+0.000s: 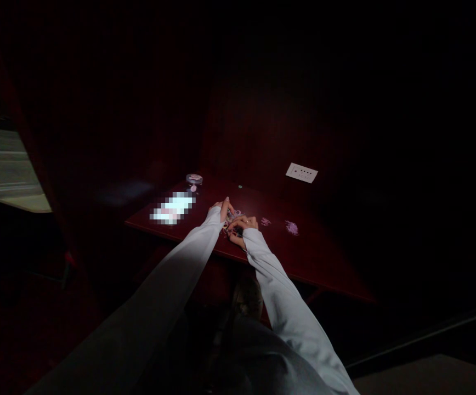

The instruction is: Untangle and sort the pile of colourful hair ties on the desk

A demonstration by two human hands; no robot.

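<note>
The left hand (220,211) and right hand (243,227) lie on small rubber bands (232,222); I cannot tell their grip. The tabletop (320,260) has open room to the right, and its front edge is close.

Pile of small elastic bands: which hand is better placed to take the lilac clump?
Probably the right hand: it lies nearest the lilac clump, while the left hand sits farther away, beyond the pile.

White obj (173,208) pixelated, unreadable; tiny loops (230,226) partly covered, too small to ID; jar (194,179) contents unclear.
</note>
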